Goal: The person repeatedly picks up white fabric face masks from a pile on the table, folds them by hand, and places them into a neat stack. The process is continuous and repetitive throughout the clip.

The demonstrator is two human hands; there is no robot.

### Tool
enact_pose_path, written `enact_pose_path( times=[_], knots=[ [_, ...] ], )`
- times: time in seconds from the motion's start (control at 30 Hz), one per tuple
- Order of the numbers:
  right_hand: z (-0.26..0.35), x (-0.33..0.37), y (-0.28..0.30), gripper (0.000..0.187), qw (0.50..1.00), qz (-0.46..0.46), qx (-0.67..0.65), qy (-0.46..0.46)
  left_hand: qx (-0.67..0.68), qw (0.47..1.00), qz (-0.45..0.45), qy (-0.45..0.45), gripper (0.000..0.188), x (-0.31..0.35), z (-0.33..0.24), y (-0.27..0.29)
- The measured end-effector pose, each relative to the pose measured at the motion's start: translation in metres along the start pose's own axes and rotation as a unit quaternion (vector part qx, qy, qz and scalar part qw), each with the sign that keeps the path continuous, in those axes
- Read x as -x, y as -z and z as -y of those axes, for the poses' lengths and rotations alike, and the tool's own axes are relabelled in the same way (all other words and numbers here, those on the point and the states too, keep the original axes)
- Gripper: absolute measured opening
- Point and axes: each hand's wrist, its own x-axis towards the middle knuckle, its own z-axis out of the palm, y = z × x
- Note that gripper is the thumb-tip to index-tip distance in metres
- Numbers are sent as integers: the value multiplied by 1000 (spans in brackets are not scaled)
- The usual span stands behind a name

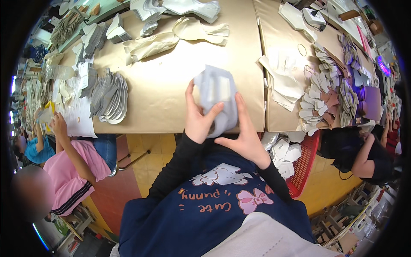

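Above the table's near edge I hold a grey-blue bundle of what look like cut sheet pieces [219, 85], blurred by motion, with pale patches on its upper face. My left hand [200, 118] grips its left side, thumb across the front and fingers partly behind it. On the other side my right hand [247, 137] cups the lower right edge, its fingers along the side and its thumb stretched out below. The bundle's underside is hidden.
Cream cut pieces [180, 36] lie at the far side of the tan-covered table [162, 98]. Grey stacks [109, 96] fan out at left; loose pieces [321, 98] pile up at right. A red basket [303, 165] holds white pieces. A co-worker in pink [77, 171] sits left.
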Motion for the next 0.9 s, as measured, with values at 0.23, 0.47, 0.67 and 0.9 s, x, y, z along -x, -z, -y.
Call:
enact_pose_path(
  times=[0.23,0.47,0.67,0.9],
  knots=[
    [-22,-45,12,85,965,-16,-215,-149,28,988,154,7,68,0,-9,-15],
    [-19,-47,60,62,801,87,-494,-327,-88,974,-98,-185,60,-19,-4,21],
    [-23,-86,59,49,938,64,-284,-187,78,997,-9,20,44,-41,17,32],
    [-21,-64,67,32,988,-89,-77,-102,167,983,-71,37,43,-37,38,26]
  ],
)
